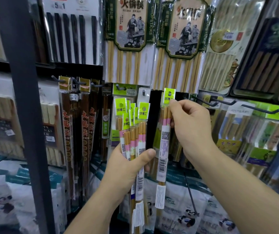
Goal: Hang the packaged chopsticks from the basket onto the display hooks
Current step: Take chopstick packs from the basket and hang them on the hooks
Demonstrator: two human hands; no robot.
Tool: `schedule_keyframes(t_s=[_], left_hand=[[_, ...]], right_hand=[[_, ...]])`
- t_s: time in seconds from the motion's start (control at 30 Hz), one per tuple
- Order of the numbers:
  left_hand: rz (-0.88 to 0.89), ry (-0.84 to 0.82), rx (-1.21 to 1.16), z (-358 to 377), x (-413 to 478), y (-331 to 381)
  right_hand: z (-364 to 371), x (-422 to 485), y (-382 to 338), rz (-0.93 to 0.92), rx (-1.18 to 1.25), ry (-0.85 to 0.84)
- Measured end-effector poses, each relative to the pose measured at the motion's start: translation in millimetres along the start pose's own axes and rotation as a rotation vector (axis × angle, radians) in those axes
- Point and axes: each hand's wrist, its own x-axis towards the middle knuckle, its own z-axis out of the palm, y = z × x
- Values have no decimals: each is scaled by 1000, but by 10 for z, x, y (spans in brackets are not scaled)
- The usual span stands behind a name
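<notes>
Left hand grips a bundle of packs round the middle, thumb across the front, low before the rack. Right hand pinches one pack just under its green header, raised to hook height. Something dark shows in the header hole; cannot tell if a hook is through. Step: hanging this pack. Next probably: seat header fully, let go, draw another from the bundle. Basket not visible.

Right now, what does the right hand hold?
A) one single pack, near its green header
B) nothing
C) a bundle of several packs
A: the right hand pinches one single pack just under its green header; the left hand grips the bundle.
</notes>
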Motion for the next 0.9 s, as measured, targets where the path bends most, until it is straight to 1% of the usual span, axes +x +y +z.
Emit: schedule_keyframes(t_s=[0.13, 0.2, 0.3, 0.37, 0.4, 0.43, 0.53, 0.57, 0.6, 0.67, 0.77, 0.9], left_hand=[[3, 40, 38, -29, 11, -35], [13, 27, 19, -33, 11, -42], [13, -10, -32, -32, -1, -22], [-7, -17, -59, -30, 2, -20], [-13, -19, -66, -24, 5, -22], [-15, -23, -73, -15, 9, -24], [19, -48, -98, 23, 11, -6], [39, -63, -98, 29, 6, 3], [49, -75, -101, 32, 0, 10], [33, -81, -116, 26, -15, 26], [21, -87, -88, 4, -23, 19], [29, -91, -69, 26, -41, 20]], right_hand=[[0, -5, 77, 32, -60, -11], [-11, -20, 113, 56, -76, -19], [-19, -60, 128, 79, -64, 36], [-28, -138, 112, 63, -14, 76], [-30, -190, 111, 50, 12, 52], [-22, -252, 105, 47, 34, -9], [50, -419, 48, 113, 91, -272], [73, -443, 38, 137, 97, -325], [89, -449, 36, 156, 94, -343], [92, -434, 36, 212, 101, -328], [60, -416, 51, 305, 156, -353], [41, -414, 46, 326, 196, -393]])
